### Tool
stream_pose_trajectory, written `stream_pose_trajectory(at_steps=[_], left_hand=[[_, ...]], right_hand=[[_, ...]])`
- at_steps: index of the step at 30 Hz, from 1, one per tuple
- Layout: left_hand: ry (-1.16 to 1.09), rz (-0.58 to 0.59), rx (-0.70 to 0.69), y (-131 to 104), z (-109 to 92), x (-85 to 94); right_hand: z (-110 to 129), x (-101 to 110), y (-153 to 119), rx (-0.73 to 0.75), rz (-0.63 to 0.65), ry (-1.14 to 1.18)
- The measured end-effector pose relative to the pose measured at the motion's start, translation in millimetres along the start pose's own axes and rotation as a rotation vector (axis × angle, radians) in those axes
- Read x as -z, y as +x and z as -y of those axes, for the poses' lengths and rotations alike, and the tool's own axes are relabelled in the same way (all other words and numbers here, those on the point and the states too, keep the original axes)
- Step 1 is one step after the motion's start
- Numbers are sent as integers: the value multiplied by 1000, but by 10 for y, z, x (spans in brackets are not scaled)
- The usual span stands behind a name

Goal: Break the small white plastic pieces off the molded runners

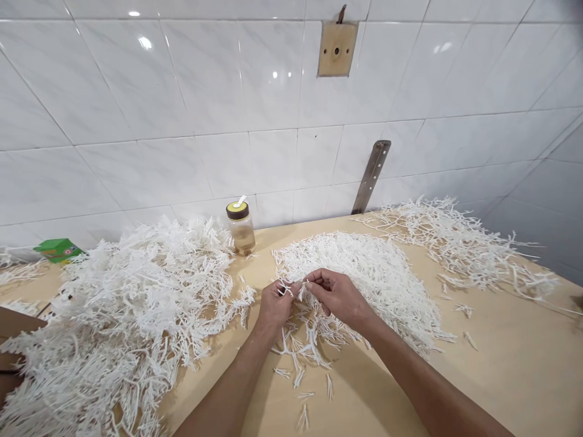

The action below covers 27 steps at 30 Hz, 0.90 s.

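A small white sprig [286, 290] of thin, branching strands is held up between the two hands, above the near left edge of a central heap [364, 267] of similar white pieces. The left hand [276, 306] grips it between thumb and forefinger, its forked tips poking out past the fingers. The right hand [339, 295] meets it from the other side, thumb and forefinger pinched at the strands — the remaining fingers curled loosely — though how much it holds is too small to tell.

Just below the hands, loose branched pieces [303, 349] lie on the tan worktop [496, 370], with a few short bits scattered nearer the front edge of the view. To the left spreads a larger, taller pile [150, 285] of white branching strands, reaching toward the near left corner. Between that pile and the central heap, farther back, a clear jar [242, 233] with a dark and yellow lid stands upright, some brownish contents inside. A green box [58, 250] sits behind the pile at far left.

At the back right lies a looser tangle [464, 243] of longer strands. A metal strip [372, 176] with holes leans against the white tiled wall [273, 164] — below a square beige plate [337, 50].
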<state>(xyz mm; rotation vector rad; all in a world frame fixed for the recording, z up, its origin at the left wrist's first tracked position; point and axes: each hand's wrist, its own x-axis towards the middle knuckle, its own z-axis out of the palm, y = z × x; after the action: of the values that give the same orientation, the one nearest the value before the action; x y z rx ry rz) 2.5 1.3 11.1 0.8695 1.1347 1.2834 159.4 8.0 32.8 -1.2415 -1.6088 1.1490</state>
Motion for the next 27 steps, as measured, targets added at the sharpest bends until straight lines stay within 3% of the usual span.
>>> stream_pose_trajectory(at_steps=[7,12,15,20,27], left_hand=[[-29,62,49,-11,-36,9],[92,40,-96,24,42,25],[165,17,-177,22,43,28],[219,12,-166,17,41,33],[237,-12,-171,39,60,44]], right_hand=[[-74,45,33,-17,41,11],[-33,45,23,5,27,23],[-2,33,7,63,-29,-104],[6,8,-10,189,-94,-391],[35,20,-22,235,-42,-383]])
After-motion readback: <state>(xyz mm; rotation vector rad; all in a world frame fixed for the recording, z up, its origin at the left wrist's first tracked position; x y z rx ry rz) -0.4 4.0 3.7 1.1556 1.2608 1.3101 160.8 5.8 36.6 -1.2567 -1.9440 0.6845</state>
